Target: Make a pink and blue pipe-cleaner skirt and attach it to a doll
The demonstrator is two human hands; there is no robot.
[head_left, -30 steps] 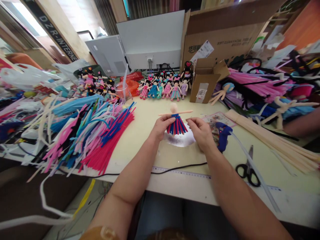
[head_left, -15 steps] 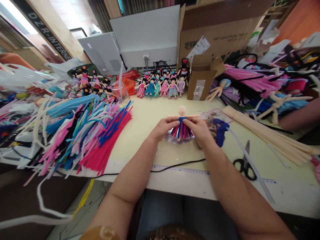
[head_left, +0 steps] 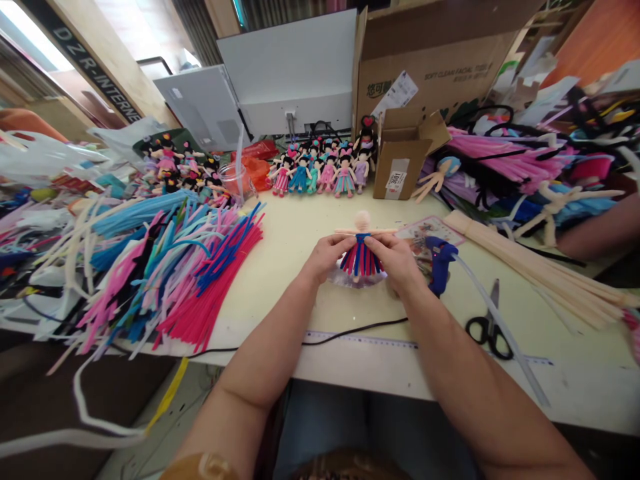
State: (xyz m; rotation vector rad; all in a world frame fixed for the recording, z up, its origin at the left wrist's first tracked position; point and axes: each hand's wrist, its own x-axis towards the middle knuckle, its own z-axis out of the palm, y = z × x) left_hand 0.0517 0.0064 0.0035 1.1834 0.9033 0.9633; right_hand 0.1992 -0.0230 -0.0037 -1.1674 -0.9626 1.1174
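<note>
Between my two hands is a pipe-cleaner doll [head_left: 362, 222] with a bald cream head, arms stretched straight out to the sides and a striped blue and crimson skirt [head_left: 356, 259]. My left hand [head_left: 327, 257] pinches it at the left of the waist, under the arm. The thumb of my right hand [head_left: 393, 257] presses on the blue top from the other side, its fingers behind. Beneath the skirt shows a shiny clear plastic piece [head_left: 354, 280] on the table. Just right of my right hand stands a blue glue gun [head_left: 441, 263].
Black-handled scissors [head_left: 491, 327] and a bundle of cream pipe cleaners [head_left: 535, 263] lie at right. Coloured pipe cleaners [head_left: 175, 273] are heaped at left. Finished dolls [head_left: 320, 170] stand at the back beside a small cardboard box [head_left: 401, 160]. A black cable [head_left: 350, 331] crosses near the front edge.
Almost nothing differs. Both hands keep their hold on the doll; the skirt strips look slightly shifted, and the whole view has moved a little.
</note>
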